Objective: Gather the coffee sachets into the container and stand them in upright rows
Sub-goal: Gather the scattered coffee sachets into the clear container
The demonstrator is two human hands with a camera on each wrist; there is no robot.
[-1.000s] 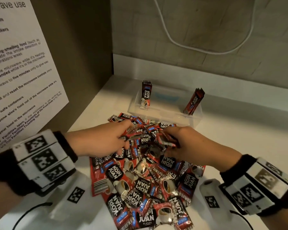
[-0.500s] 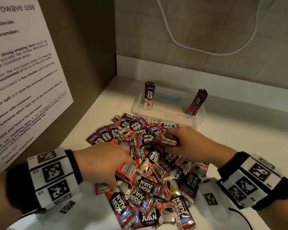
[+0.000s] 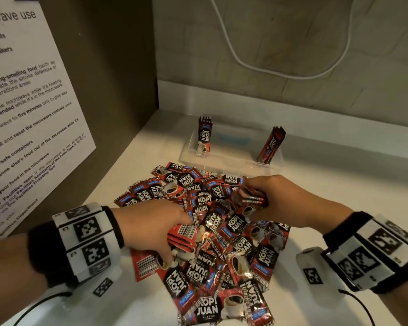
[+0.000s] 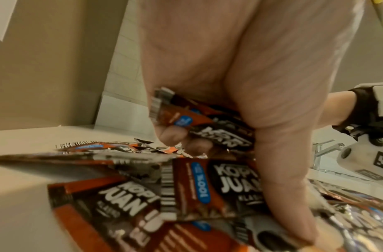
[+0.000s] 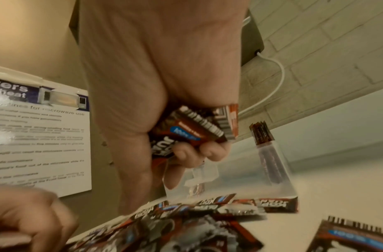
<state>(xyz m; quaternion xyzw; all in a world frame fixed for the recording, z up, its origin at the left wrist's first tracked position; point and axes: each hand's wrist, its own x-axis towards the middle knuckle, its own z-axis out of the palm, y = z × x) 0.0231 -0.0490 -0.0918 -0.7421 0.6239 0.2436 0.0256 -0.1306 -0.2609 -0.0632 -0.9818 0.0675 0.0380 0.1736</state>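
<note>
While both hands clutch sachets, your right hand (image 3: 290,198) sits nearer the container (image 3: 277,158), just beyond its fingertips; your left hand (image 3: 151,229) trails behind.

The coffee sachets (image 3: 224,231) are glossy, crinkled foil (highlights glint off them). The container (image 3: 231,161) is clear smooth plastic. The counter (image 3: 327,196) looks matt, the notice (image 3: 21,114) plain paper
</note>
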